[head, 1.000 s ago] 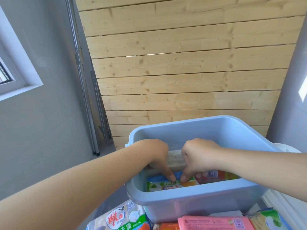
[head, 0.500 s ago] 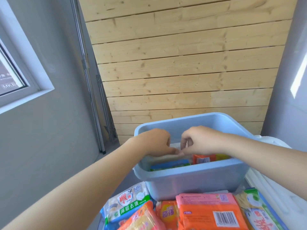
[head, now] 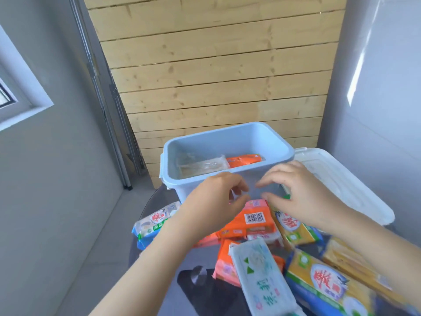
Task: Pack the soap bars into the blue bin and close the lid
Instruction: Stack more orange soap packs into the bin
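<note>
Fingers loosely curled, empty, on both the left hand (head: pixel 214 197) and right hand (head: pixel 303 192); two soap bars (head: pixel 243 161) inside one blue bin (head: pixel 227 135).

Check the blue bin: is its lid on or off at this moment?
Off. The blue bin stands open-topped with soap bars visible inside, and the white lid lies beside it on the right.

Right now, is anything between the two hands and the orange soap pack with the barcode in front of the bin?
Nothing visible. The left hand and right hand hover just above the orange soap pack, both holding nothing. The blue bin behind is open; its white lid lies to the right.
</note>
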The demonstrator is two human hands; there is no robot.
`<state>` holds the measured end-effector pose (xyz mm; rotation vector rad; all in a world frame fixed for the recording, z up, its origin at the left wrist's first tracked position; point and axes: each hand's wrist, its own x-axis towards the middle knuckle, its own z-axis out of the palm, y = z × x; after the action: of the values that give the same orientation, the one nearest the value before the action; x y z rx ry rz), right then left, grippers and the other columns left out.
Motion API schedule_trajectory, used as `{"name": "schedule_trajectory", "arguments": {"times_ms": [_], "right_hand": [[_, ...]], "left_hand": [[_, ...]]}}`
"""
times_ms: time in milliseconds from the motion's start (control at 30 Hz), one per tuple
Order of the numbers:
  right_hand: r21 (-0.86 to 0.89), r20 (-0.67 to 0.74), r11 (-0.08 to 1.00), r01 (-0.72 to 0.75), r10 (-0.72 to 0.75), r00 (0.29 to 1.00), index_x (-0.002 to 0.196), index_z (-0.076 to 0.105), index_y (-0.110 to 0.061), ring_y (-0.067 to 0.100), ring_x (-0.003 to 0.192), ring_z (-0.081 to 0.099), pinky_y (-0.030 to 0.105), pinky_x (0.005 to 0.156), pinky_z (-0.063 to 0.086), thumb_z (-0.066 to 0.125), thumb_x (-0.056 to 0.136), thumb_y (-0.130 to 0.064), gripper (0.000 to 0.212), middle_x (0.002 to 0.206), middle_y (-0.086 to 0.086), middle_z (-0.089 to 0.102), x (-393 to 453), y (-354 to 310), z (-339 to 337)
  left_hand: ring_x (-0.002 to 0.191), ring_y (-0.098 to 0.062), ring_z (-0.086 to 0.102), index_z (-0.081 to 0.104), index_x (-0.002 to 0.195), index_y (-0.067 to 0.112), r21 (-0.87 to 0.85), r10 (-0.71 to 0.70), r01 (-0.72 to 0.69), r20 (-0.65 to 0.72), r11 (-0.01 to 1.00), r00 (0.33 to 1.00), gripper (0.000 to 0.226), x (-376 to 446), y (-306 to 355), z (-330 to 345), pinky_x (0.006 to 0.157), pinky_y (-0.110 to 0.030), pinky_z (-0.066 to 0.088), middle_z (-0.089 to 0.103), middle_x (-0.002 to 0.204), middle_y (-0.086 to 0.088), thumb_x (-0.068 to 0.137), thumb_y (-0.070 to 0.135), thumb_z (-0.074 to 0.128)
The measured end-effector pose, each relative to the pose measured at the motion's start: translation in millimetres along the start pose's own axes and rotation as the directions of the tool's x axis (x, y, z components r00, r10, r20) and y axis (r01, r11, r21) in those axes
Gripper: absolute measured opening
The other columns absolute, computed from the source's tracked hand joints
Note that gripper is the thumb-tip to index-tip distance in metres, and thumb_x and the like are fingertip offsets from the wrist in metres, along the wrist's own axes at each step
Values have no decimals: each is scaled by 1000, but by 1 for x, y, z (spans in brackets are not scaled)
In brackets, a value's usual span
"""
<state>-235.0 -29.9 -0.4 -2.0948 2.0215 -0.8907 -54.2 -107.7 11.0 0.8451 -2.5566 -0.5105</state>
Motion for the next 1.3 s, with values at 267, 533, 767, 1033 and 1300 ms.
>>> {"name": "schedule_trajectory", "arguments": {"times_ms": [267, 533, 767, 1033, 1300], "right_hand": [[45, 305, 930, -366, 336, 891, 130, 52, -28, 17, 97, 66, 34, 88, 52, 55, 88, -34, 42, 115, 1, 66, -24, 18, 40], [352, 244, 724, -593, 540, 805, 139, 39, -18, 19, 110, 60, 28, 91, 44, 63, 86, -29, 59, 125, 4, 61, -22, 8, 50], [707, 487, 279, -650, 474, 733, 101, 65, -2, 16, 63, 68, 25, 56, 59, 65, 83, -14, 22, 82, 11, 73, -59, -26, 21], [570, 576, 302, -764, 517, 634, 86, 54, -1, 19, 50, 65, 29, 42, 52, 71, 78, -27, 32, 67, 14, 60, -113, -41, 19], [415, 698, 372, -830, 454, 553, 122, 35, -23, 32, 65, 73, 36, 49, 58, 48, 88, -53, 48, 86, 24, 68, -139, -50, 23]], "left_hand": [[119, -25, 50, 44, 136, 32, 227, -341, 292, 223, 929, 913, 58, -19, -28, 45, 97, -32, 40, 46, 132, -4, 82, 45, 62], [101, -18, 62, 57, 127, 30, -179, -436, 436, 39, 882, 899, 60, -21, -32, 45, 85, -22, 44, 56, 126, -2, 71, 25, 78], [97, -7, 69, 63, 113, 40, -568, -308, 348, 169, 745, 936, 42, -43, -26, 10, 91, -28, 54, 74, 102, 10, 75, 29, 77], [110, -14, 64, 58, 121, 38, -573, -195, 322, 272, 754, 942, 49, -52, -20, 43, 99, -40, 49, 65, 123, 4, 80, 15, 73], [100, -16, 69, 64, 110, 25, -454, -268, 516, 504, 727, 821, 38, -50, -17, 45, 97, -40, 50, 72, 109, 3, 77, 44, 70]]}}
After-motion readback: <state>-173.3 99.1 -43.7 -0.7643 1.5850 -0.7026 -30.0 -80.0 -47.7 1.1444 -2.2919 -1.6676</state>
